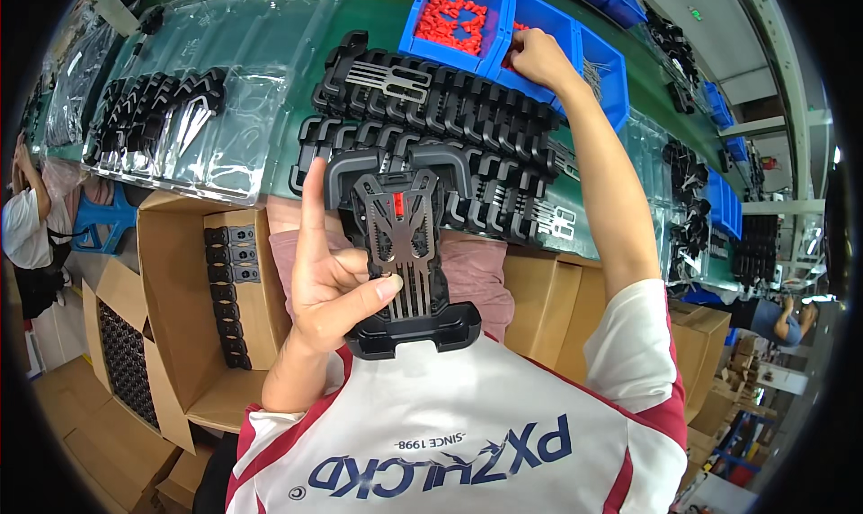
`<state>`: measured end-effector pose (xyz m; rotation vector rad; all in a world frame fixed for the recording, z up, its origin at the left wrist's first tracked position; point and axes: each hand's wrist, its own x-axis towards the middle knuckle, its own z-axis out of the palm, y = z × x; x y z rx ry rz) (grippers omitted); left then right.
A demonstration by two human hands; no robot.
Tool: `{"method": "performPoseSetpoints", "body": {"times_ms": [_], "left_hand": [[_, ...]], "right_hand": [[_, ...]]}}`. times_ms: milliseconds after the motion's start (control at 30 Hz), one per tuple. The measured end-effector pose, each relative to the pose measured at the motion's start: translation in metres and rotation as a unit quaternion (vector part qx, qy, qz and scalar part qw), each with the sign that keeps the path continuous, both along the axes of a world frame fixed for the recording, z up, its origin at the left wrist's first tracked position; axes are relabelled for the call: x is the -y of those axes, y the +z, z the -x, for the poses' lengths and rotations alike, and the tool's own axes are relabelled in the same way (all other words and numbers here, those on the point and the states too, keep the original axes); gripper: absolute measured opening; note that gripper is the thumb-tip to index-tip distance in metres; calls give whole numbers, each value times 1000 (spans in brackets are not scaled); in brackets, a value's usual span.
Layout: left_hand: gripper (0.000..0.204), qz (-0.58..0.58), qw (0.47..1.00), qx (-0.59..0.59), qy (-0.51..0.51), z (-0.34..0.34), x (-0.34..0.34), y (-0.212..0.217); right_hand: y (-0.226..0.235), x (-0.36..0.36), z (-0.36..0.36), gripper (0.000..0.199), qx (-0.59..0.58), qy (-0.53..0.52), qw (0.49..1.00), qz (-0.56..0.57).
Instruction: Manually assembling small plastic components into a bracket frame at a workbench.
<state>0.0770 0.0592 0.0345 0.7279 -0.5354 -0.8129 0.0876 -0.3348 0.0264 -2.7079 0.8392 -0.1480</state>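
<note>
From where I stand, the black bracket (415, 261) is held over the person's lap, just this side of the worktop (304, 81). The left hand (331, 289) has it gripped at its left side, thumb pressed on the metal plate, forefinger sticking straight up (free of the load, it seems). A red insert (398, 205) shows near the bracket's upper end.

Beyond the bracket and to its right, the right hand (541, 57) dips into the middle bin (538, 13), fingers bent downward. Red bits peep out around it, but I cannot tell whether the fingertips are pinching one. The left bin (440, 56), also beyond the bracket, is full of red pieces (445, 15). Between bracket and bins lie rows of similar black brackets (449, 96); well off to its left sits a clear tray (235, 47) of more black parts (148, 110).

I'd judge the step in hand to be fetching a small red piece. The next move calls for a sure pinch on just one, with the bracket kept steady, face up.
</note>
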Motion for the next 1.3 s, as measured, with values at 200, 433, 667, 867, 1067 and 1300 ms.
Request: {"method": "performPoseSetpoints", "body": {"times_ms": [200, 433, 667, 867, 1067, 1300], "left_hand": [[107, -2, 1000, -17, -2, 1, 0, 1], [105, -38, 997, -53, 48, 4, 9, 10], [100, -23, 999, 20, -26, -8, 4, -8], [102, -84, 996, -13, 1, 1, 12, 5], [98, -68, 997, 23, -15, -1, 8, 0], [96, -22, 999, 33, 13, 3, 11, -12]], "right_hand": [[-6, 3, 5, 17, 45, 11, 998, 37], [21, -30, 26, 19, 277, -62, 959, -19], [43, -176, 86, 6, 475, 124, 792, -364], [37, -227, 92, 10, 452, 200, 811, -313], [49, -225, 86, 11, 356, 281, 886, -98], [51, -223, 86, 13, 319, 328, 889, -2]]}}
